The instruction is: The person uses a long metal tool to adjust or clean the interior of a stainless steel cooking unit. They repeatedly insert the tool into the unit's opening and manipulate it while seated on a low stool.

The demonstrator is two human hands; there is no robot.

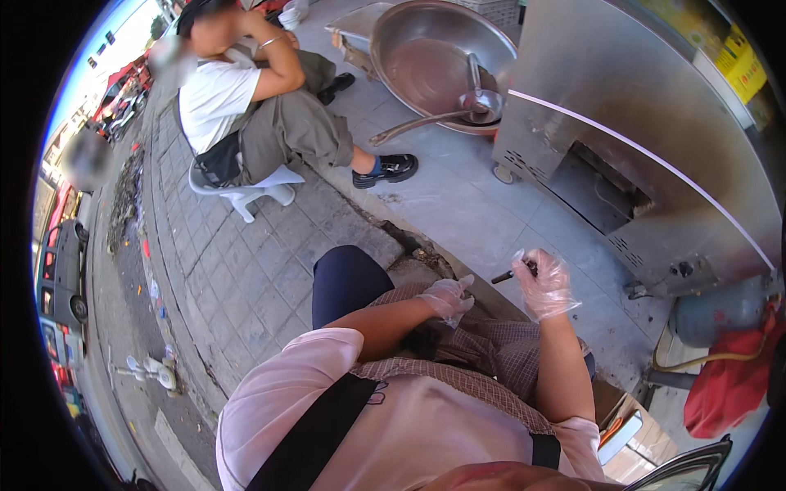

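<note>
Both my hands wear clear, loose plastic gloves. My right hand (547,285) is raised over the pale tiled floor, its fingers closed round a short dark stick-like tool (503,278). One end of it sticks out to the left; the rest is hidden in the fist, so its kind is unclear. My left hand (449,299) rests by my lap above the checked apron (514,348). Its thumb and fingers are apart, with nothing visible between them. A small gap separates it from the dark tool's tip.
A person (270,106) sits on a white plastic stool (237,195) at far left. Beyond stands a large metal basin (417,65) with a ladle (479,106). A stainless steel cabinet (589,90) on casters fills the right, near a gas cylinder (708,317) and red cloth (720,393).
</note>
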